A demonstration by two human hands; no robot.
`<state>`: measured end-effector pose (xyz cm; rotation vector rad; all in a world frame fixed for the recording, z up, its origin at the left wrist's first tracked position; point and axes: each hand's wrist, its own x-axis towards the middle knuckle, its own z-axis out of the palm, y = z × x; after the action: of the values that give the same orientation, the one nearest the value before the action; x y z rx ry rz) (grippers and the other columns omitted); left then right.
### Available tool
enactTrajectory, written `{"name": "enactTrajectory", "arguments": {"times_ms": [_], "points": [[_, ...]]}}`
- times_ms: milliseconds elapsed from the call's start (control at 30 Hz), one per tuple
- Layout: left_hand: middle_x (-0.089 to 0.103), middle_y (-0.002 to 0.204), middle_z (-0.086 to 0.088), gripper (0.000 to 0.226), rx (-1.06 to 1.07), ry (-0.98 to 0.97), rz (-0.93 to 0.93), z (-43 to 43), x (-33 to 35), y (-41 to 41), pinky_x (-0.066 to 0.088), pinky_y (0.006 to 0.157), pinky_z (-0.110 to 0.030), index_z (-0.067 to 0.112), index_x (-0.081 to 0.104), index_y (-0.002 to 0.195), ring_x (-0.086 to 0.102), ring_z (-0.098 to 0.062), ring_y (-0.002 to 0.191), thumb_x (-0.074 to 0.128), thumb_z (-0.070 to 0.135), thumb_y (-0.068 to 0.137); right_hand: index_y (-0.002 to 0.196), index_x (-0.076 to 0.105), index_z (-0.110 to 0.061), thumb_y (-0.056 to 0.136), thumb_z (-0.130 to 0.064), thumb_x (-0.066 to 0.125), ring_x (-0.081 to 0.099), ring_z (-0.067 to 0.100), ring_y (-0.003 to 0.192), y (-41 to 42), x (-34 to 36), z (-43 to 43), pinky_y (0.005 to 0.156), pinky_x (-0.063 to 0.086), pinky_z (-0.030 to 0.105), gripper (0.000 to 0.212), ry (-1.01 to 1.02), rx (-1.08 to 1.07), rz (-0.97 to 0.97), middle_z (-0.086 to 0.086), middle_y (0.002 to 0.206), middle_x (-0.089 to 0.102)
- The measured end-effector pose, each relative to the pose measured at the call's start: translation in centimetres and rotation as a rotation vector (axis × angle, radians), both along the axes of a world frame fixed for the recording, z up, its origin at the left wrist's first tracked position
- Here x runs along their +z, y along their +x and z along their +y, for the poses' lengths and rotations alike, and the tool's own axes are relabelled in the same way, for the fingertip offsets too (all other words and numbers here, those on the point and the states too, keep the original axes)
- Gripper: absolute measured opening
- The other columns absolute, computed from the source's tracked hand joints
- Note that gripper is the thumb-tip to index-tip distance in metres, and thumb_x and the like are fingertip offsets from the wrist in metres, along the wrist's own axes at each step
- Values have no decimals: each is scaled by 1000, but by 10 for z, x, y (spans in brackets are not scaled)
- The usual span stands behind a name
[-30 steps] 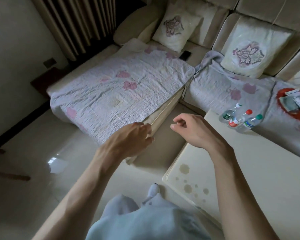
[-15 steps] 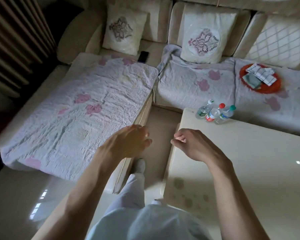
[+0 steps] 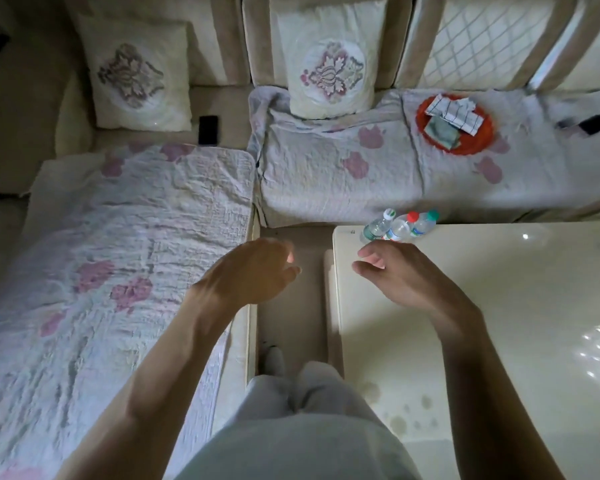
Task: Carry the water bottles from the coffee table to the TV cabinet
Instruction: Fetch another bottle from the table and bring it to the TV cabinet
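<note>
Left hand point(image 3: 253, 271), right hand point(image 3: 406, 275) empty, loose, water bottles point(image 3: 397, 228) upright at coffee table point(image 3: 499, 306) corner

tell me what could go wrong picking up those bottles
1. The three bottles crowd the table's far corner, right at its edge; taking one could knock another off.
2. Three bottles but only the left hand and right hand, both empty; carrying all at once risks a drop.
</note>
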<state>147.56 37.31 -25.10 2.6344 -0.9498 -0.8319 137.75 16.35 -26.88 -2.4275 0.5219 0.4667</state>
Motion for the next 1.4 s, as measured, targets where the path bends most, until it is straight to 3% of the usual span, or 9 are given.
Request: {"name": "enactTrajectory", "arguments": {"times_ms": [333,467,600,700,867,1067,1233,1300,1400], "points": [[65,119,-6,34,-167,73,65,-95,-14,78,47,93,-34,14,60,119,62,-22,108,48,38,98,119,62,-17,91,-42,55,60,19,111,47,-23,-67,90,44,29,38,20,-99,98,2,123,67],[64,121,-6,32,-192,63,76,-143,-14,109,44,90,-33,15,59,119,60,-23,109,49,36,98,110,63,-8,94,-45,45,53,12,85,77,-25,-109,66,37,21,44,-12,-104,78,7,116,67],[63,120,-7,32,-261,66,88,-182,-16,131,45,90,-33,13,58,120,58,-22,107,47,33,98,100,63,-19,93,-41,49,60,19,87,100,-29,-143,76,49,30,27,2,-214,115,1,99,65],[64,118,-6,31,-295,73,115,-202,-26,150,47,90,-34,14,59,119,59,-21,104,48,34,98,94,65,-7,98,-28,50,57,13,74,108,-34,-149,63,40,18,26,30,-231,81,0,92,65],[62,122,-9,34,-379,119,146,-233,-68,182,46,95,-36,11,57,122,59,-25,109,48,34,98,122,59,-9,94,-31,59,64,16,92,121,-82,-161,85,44,25,36,120,-391,181,6,118,68],[61,117,-10,25,-538,221,207,-279,-148,208,46,83,-35,14,60,109,59,-27,104,46,31,97,138,41,-12,89,-27,67,57,26,121,147,-159,-167,102,44,39,57,182,-694,232,9,132,59],[53,126,-11,29,-623,176,232,-299,-191,230,46,93,-38,13,57,119,53,-28,112,48,30,97,138,38,-12,83,-18,74,54,24,121,175,-227,-168,100,44,33,66,343,-1025,104,7,133,55],[46,134,-13,36,-603,211,318,-302,-201,236,42,103,-40,11,51,131,46,-29,120,49,25,98,139,37,-17,79,-23,78,55,25,121,184,-263,-164,104,46,41,73,391,-1195,46,5,134,54],[49,131,-7,32,-574,142,307,-302,-218,246,41,102,-29,15,54,129,46,-21,118,50,26,99,141,33,-21,79,-31,78,52,21,114,193,-305,-159,102,47,39,77,433,-1444,32,1,131,43]]}}
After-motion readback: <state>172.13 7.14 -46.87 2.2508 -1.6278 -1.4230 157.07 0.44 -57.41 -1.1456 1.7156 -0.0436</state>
